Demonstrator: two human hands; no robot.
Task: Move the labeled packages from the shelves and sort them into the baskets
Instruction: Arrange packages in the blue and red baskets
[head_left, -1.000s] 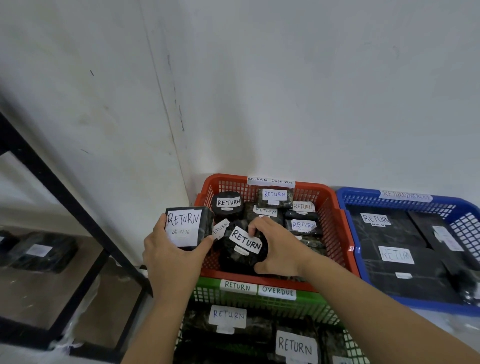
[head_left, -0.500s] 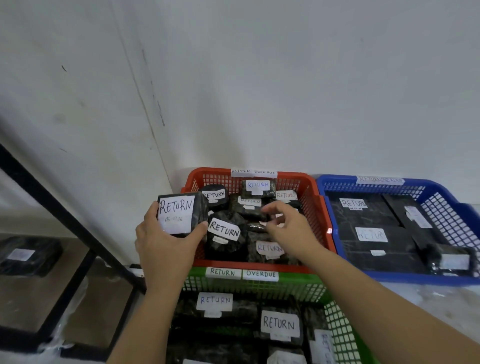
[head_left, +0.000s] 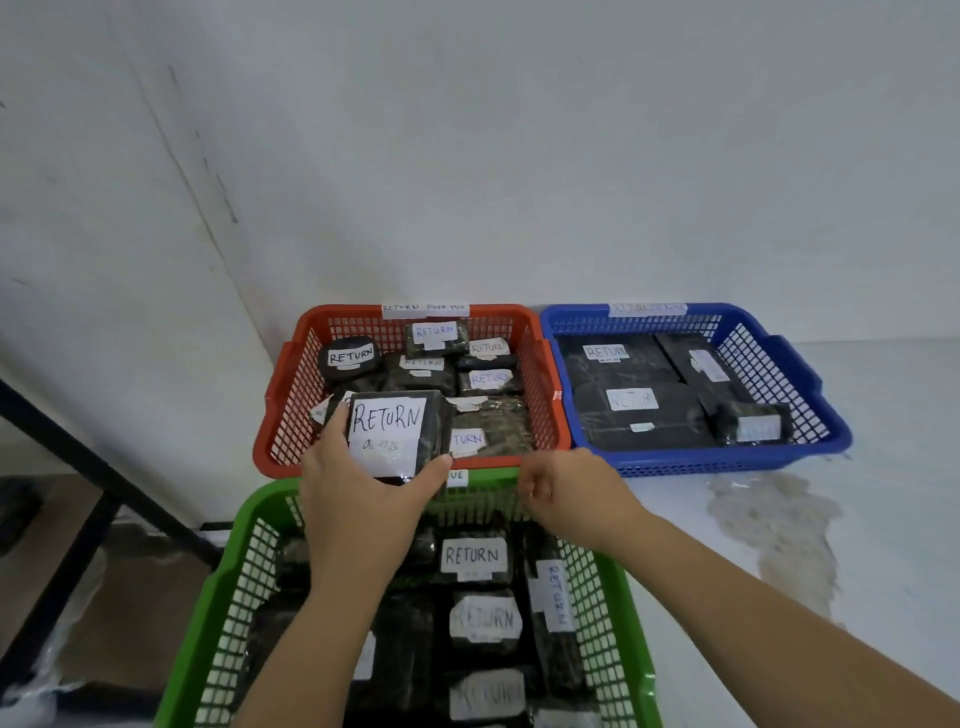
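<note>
While the left hand (head_left: 358, 499) grips a black wrapped package (head_left: 396, 434) by its edges, thumb on the right side and fingers on the left, the package hangs over the front part of the red basket (head_left: 291, 395), its white label reading "RETURN" facing up. Just to the right of that basket's front rim, the right hand (head_left: 569, 493) hovers with fingers loosely curled and holds nothing. Inside the red basket lie several more black packages with "RETURN" labels, among them a round package (head_left: 350, 358) in the back left corner. Touching the red basket's right side stands a blue basket (head_left: 810, 410) holding flat black packages; its labels are too blurred to read fully. In front of the red basket, nearer the person, a green basket (head_left: 244, 561) holds more labeled black packages. Left of the red basket, a black shelf frame (head_left: 98, 478) slants against the white wall (head_left: 467, 156).
</note>
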